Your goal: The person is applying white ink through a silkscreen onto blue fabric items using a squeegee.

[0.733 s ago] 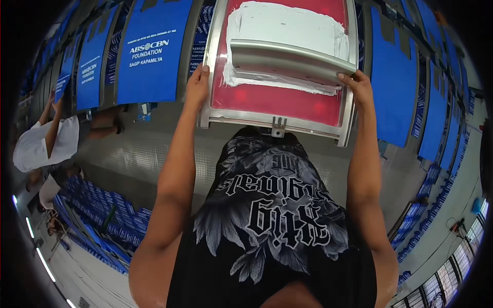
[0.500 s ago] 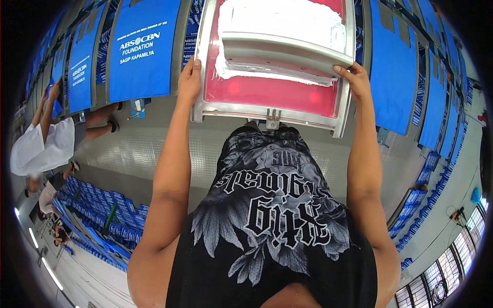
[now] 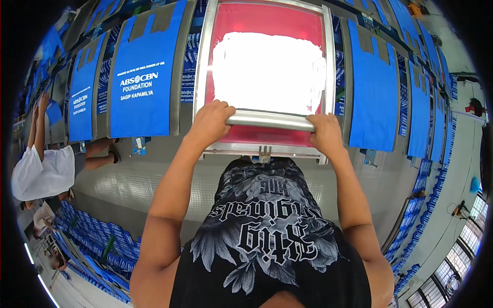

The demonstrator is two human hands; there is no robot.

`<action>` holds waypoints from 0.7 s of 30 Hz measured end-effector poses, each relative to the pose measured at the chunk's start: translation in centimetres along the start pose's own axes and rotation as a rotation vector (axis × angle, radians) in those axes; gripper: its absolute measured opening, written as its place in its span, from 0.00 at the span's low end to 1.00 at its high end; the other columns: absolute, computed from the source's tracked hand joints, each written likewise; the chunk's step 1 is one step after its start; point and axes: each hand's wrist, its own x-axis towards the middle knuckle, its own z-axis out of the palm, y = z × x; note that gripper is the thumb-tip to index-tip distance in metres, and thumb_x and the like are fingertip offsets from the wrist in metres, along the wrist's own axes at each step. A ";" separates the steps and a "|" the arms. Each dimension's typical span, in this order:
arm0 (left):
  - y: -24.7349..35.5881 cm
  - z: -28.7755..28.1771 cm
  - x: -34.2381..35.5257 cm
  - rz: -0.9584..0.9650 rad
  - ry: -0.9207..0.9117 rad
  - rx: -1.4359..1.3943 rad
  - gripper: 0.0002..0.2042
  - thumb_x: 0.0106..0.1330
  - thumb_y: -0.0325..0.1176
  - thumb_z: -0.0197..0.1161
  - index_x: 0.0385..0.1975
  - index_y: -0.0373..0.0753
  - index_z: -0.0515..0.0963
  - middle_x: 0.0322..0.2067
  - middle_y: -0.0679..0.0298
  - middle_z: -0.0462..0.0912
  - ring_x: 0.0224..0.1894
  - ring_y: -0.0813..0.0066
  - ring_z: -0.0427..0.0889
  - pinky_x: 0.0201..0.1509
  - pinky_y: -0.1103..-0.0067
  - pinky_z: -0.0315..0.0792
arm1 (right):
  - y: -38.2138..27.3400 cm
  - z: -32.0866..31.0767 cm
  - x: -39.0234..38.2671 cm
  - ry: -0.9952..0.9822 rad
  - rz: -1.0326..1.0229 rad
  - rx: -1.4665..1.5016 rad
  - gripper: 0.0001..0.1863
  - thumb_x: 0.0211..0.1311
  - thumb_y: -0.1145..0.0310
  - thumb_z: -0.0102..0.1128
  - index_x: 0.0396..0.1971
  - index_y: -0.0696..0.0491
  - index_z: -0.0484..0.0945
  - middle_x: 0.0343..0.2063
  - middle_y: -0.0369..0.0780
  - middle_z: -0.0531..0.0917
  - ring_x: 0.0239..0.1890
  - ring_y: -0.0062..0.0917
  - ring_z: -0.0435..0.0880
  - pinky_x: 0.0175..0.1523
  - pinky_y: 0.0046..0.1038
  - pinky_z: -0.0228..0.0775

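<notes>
A silkscreen frame (image 3: pixel 203 66) with pale metal sides and red mesh (image 3: pixel 267 18) lies in front of me. White ink (image 3: pixel 267 72) covers the middle of the mesh in a thick block. Across the near part of the mesh is a squeegee (image 3: pixel 269 119) with a long metal handle. My left hand (image 3: pixel 211 122) is closed over its left end, while the fingers of my right hand (image 3: pixel 325 133) wrap round its right end. Whatever lies under the mesh is hidden. A small metal bracket (image 3: pixel 265 154) sits at the middle of the frame's near edge.
Blue printed cloth bag panels (image 3: pixel 138 82) lie on grey boards to the left. Blank blue panels (image 3: pixel 374 92) line the right. A person in a white top (image 3: pixel 43 172) handles blue cloth at far left. Stacked blue panels (image 3: pixel 97 236) stand behind me on the left.
Both hands have moved from the frame's sides onto the squeegee's ends. The squeegee is nearer to me on the mesh. The frame looks smaller and farther left in view.
</notes>
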 end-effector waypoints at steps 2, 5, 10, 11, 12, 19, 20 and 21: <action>-0.4 -1.3 2.0 -0.015 0.094 -0.057 0.14 0.44 0.27 0.65 0.35 0.39 0.78 0.32 0.59 0.80 0.38 0.57 0.77 0.44 0.67 0.70 | 1.1 -1.3 2.0 -0.058 0.040 0.111 0.19 0.36 0.77 0.59 0.36 0.51 0.78 0.31 0.42 0.81 0.40 0.37 0.78 0.59 0.45 0.58; -2.4 -2.8 6.1 -0.002 0.319 -0.058 0.15 0.44 0.26 0.63 0.35 0.37 0.77 0.32 0.57 0.79 0.38 0.56 0.76 0.44 0.67 0.70 | 2.7 -3.4 7.4 0.100 -0.038 0.061 0.18 0.38 0.77 0.57 0.36 0.52 0.78 0.28 0.42 0.81 0.37 0.36 0.79 0.53 0.43 0.61; -6.1 0.7 12.2 0.004 0.487 0.032 0.16 0.44 0.26 0.63 0.37 0.36 0.75 0.34 0.56 0.77 0.42 0.56 0.75 0.49 0.66 0.68 | 5.8 2.4 14.8 0.358 -0.108 -0.133 0.15 0.46 0.76 0.50 0.38 0.52 0.73 0.34 0.40 0.79 0.42 0.33 0.77 0.59 0.52 0.54; -6.5 2.7 11.0 -0.028 0.445 0.091 0.17 0.44 0.27 0.63 0.37 0.37 0.75 0.33 0.56 0.77 0.41 0.56 0.75 0.49 0.67 0.67 | 5.0 3.9 14.1 0.322 -0.114 -0.137 0.15 0.46 0.77 0.51 0.38 0.52 0.73 0.34 0.39 0.78 0.42 0.32 0.76 0.59 0.53 0.53; -6.5 3.6 10.1 -0.056 0.410 0.149 0.17 0.44 0.27 0.63 0.38 0.37 0.74 0.32 0.57 0.77 0.41 0.56 0.75 0.48 0.67 0.67 | 4.0 4.4 12.9 0.293 -0.121 -0.149 0.15 0.45 0.77 0.52 0.37 0.51 0.73 0.33 0.39 0.77 0.43 0.32 0.75 0.60 0.54 0.52; -2.1 -1.6 7.7 -0.055 0.414 0.034 0.19 0.38 0.23 0.66 0.35 0.38 0.76 0.31 0.58 0.76 0.37 0.58 0.74 0.44 0.66 0.65 | 5.8 -2.8 11.0 0.189 -0.129 0.035 0.24 0.38 0.79 0.58 0.42 0.49 0.76 0.35 0.38 0.79 0.44 0.31 0.76 0.62 0.53 0.48; -2.3 -2.0 9.8 -0.044 0.468 0.079 0.18 0.39 0.23 0.66 0.35 0.37 0.76 0.30 0.58 0.76 0.36 0.57 0.74 0.43 0.66 0.66 | 6.9 -3.1 12.5 0.273 -0.131 0.021 0.25 0.38 0.79 0.58 0.43 0.48 0.76 0.34 0.37 0.80 0.44 0.31 0.76 0.62 0.54 0.48; -2.7 -2.3 11.8 -0.028 0.480 0.083 0.18 0.40 0.24 0.66 0.35 0.37 0.76 0.31 0.58 0.77 0.36 0.57 0.74 0.43 0.66 0.66 | 7.5 -4.0 14.0 0.253 -0.102 -0.032 0.24 0.40 0.79 0.57 0.43 0.48 0.76 0.35 0.37 0.80 0.45 0.31 0.76 0.61 0.55 0.49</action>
